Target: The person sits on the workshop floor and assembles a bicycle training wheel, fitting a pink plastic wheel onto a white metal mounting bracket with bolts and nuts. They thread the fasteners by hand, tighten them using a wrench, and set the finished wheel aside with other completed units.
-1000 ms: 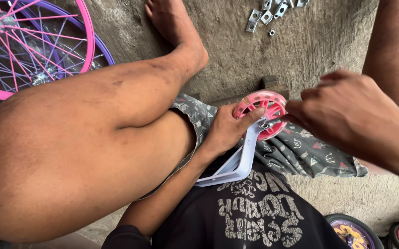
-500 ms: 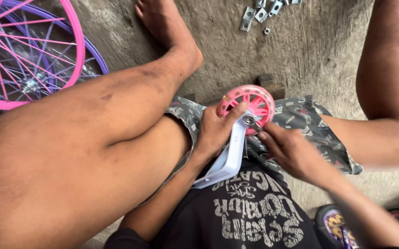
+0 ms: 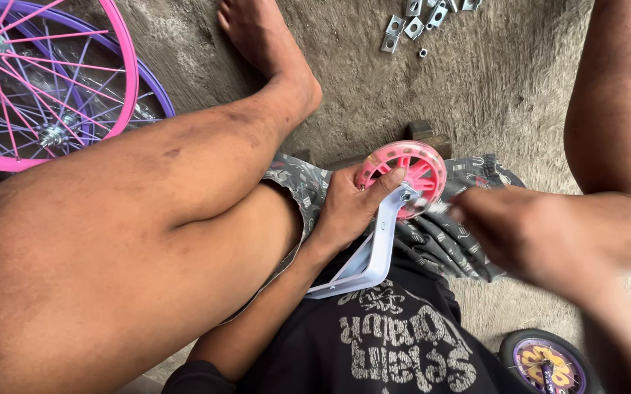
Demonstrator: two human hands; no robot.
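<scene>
One small pink training wheel (image 3: 401,175) is sitting at the centre of the work, mounted at the upper end of a white metal bracket (image 3: 374,252). The bracket's long axis is running from the wheel down and toward the person's body, ending just below the left hand (image 3: 348,211). The left hand is gripping wheel and bracket together, thumb lying across the wheel's lower rim, fingers wrapped behind. The right hand (image 3: 527,233) is coming in from the right side, blurred by motion, fingertips pinched together just beside the wheel's axle hardware (image 3: 410,195); whether anything is held between them cannot be told. The left hand is therefore the one in contact, the right just short of the hub, and the wheel is lying between the two hands, above the lap.

Beneath the hands, patterned grey shorts (image 3: 439,241) and a black shirt with pale printed lettering (image 3: 395,350) are showing. A bare bent leg (image 3: 147,211) is extending to the left of the left hand, the foot resting on the concrete floor (image 3: 505,95).

Beyond the hands, at the far edge of the floor, several small square metal plates and a nut (image 3: 410,29) are lying loose. Far left of the left hand, a pink-rimmed spoked bicycle wheel (image 3: 45,80) is lying over a purple one. Below the right hand, a small purple-rimmed wheel with yellow markings (image 3: 545,361) is resting on the floor.
</scene>
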